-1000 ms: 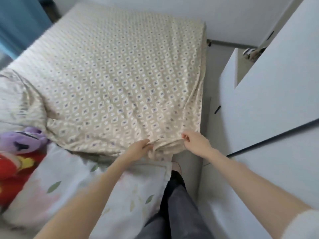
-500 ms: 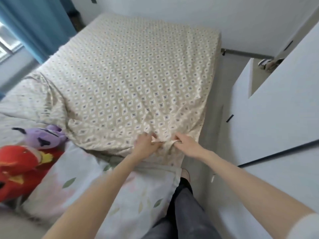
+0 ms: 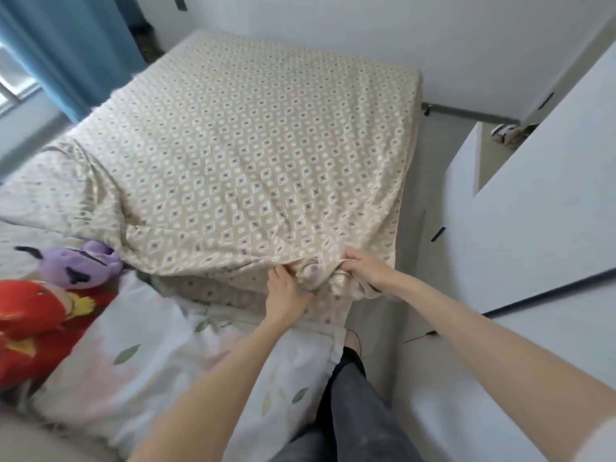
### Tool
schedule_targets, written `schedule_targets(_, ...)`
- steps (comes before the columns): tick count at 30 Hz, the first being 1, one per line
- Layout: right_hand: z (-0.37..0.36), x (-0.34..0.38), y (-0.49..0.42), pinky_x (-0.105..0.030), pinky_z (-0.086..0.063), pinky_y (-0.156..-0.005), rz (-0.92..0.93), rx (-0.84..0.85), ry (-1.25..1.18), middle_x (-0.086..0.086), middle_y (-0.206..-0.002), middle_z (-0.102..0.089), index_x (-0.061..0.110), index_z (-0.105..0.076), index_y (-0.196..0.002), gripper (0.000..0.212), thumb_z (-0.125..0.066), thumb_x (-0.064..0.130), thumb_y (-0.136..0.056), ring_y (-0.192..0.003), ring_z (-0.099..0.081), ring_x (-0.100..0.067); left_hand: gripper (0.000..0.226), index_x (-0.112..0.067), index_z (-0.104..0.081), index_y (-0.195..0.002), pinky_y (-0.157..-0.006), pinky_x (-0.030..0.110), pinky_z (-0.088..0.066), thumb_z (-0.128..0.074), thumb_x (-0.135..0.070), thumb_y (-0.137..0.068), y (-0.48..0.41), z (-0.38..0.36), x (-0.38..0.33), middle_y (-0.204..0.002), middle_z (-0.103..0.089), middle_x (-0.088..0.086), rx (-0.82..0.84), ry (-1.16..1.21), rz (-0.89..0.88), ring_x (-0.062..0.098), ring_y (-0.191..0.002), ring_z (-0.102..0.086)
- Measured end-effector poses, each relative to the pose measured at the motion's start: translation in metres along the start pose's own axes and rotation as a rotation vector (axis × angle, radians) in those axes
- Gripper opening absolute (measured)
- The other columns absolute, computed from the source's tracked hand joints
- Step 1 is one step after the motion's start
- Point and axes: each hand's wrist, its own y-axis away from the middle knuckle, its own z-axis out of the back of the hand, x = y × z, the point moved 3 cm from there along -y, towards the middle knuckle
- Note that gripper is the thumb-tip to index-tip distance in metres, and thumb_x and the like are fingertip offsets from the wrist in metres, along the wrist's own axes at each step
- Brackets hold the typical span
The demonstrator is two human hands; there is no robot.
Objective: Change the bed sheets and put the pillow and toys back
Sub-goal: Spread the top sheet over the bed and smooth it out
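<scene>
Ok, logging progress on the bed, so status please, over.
Left hand, right hand grip bunched near corner of patterned sheet. Sheet spread flat, corner untucked. Purple toy, red toy, floral pillow lie left.

One head-worn view — forward and down across the bed (image 3: 253,145), close above it.

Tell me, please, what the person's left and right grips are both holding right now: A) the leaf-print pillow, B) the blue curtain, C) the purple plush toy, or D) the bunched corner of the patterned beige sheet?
D: the left grip and the right grip both hold the gathered corner of the patterned beige sheet, while the purple plush toy lies apart, untouched.
</scene>
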Motion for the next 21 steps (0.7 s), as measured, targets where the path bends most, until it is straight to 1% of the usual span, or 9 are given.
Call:
schedule_targets(2, 0.004, 0.001, -0.001, -0.032, -0.035, -0.073, 0.002, -0.018, -0.04, -0.009, -0.086, -0.051, 0.013, -0.051, -0.086, 0.009, -0.047, 0.015, -0.094, -0.082, -0.047, -0.02, 0.049, -0.003, -0.036, -0.118, -0.079, 0.034, -0.036, -0.064, -0.021, -0.082, -0.004, 0.005, -0.004, -0.123, -0.038, 0.012, -0.038, -0.009, -0.021, 0.032, -0.116, -0.041)
schedule_targets(4, 0.006, 0.001, -0.002, -0.032, -0.037, -0.073, -0.001, -0.056, -0.065, -0.008, -0.086, -0.055, 0.015, -0.053, -0.084, 0.012, -0.048, 0.014, -0.094, -0.083, -0.05, -0.02, 0.029, -0.004, -0.043, -0.114, -0.071, 0.034, -0.036, -0.051, -0.009, -0.086, -0.006, 0.013, -0.005, -0.119, -0.047, 0.013, -0.073, -0.071, -0.068, 0.033, -0.105, -0.049)
schedule_targets(8, 0.01, -0.002, -0.005, -0.024, -0.03, -0.053, 0.0, -0.194, -0.011, -0.004, -0.071, -0.044, 0.018, -0.041, -0.075, 0.021, -0.043, 0.014, -0.095, -0.063, -0.041, -0.017, 0.037, -0.015, -0.058, -0.12, -0.07, 0.033, -0.042, -0.044, -0.002, -0.088, -0.006, 0.035, -0.003, -0.096, -0.065, 0.006, -0.099, -0.053, -0.232, 0.027, -0.09, -0.059)
schedule_targets(11, 0.012, -0.004, -0.005, -0.032, -0.031, -0.059, 0.021, -0.289, 0.199, 0.002, -0.068, -0.046, 0.024, -0.04, -0.075, 0.021, -0.038, 0.017, -0.095, -0.066, -0.043, -0.017, 0.023, -0.011, -0.068, -0.101, -0.062, 0.029, -0.033, -0.047, -0.009, -0.094, -0.008, 0.056, 0.004, -0.079, -0.065, 0.004, -0.139, -0.021, -0.291, 0.023, -0.078, -0.058)
schedule_targets(14, 0.011, -0.006, -0.001, -0.031, -0.033, -0.055, 0.017, -0.274, 0.326, 0.004, -0.067, -0.05, 0.034, -0.044, -0.084, 0.025, -0.033, 0.013, -0.092, -0.06, -0.046, -0.016, 0.03, -0.01, -0.065, -0.083, -0.064, 0.032, -0.038, -0.044, -0.025, -0.099, -0.01, 0.07, -0.001, -0.07, -0.063, 0.004, 0.007, 0.012, -0.288, 0.023, -0.07, -0.056)
schedule_targets(15, 0.01, -0.006, 0.001, -0.031, -0.033, -0.055, 0.017, -0.244, 0.37, 0.004, -0.069, -0.051, 0.033, -0.045, -0.084, 0.026, -0.033, 0.01, -0.088, -0.06, -0.046, -0.016, 0.034, -0.013, -0.06, -0.072, -0.062, 0.03, -0.036, -0.043, -0.026, -0.1, -0.01, 0.074, -0.005, -0.062, -0.056, -0.001, 0.057, 0.039, -0.273, 0.021, -0.066, -0.051)
schedule_targets(17, 0.005, -0.008, 0.004, -0.031, -0.032, -0.057, 0.015, -0.141, 0.413, 0.0, -0.074, -0.049, 0.021, -0.044, -0.085, 0.019, -0.038, 0.003, -0.081, -0.061, -0.043, -0.017, 0.042, -0.022, -0.049, -0.058, -0.06, 0.027, -0.033, -0.043, -0.028, -0.1, -0.01, 0.083, -0.016, -0.052, -0.046, -0.009, 0.148, 0.111, -0.227, 0.015, -0.062, -0.044)
schedule_targets(19, -0.003, -0.003, 0.007, -0.029, -0.032, -0.059, 0.04, -0.029, 0.43, -0.001, -0.08, -0.046, 0.017, -0.041, -0.085, 0.017, -0.047, 0.002, -0.079, -0.066, -0.042, -0.017, 0.042, -0.022, -0.054, -0.06, -0.062, 0.025, -0.035, -0.044, -0.031, -0.1, -0.006, 0.088, -0.025, -0.055, -0.047, -0.008, 0.25, 0.198, -0.18, 0.011, -0.062, -0.043)
schedule_targets(21, -0.012, 0.007, 0.009, -0.023, -0.037, -0.059, 0.098, 0.018, 0.377, 0.004, -0.083, -0.051, 0.022, -0.047, -0.088, 0.019, -0.057, 0.009, -0.079, -0.07, -0.047, -0.013, 0.037, -0.012, -0.057, -0.074, -0.065, 0.023, -0.037, -0.041, -0.033, -0.1, 0.0, 0.088, -0.032, -0.067, -0.049, -0.002, 0.369, 0.171, -0.173, 0.011, -0.066, -0.044)
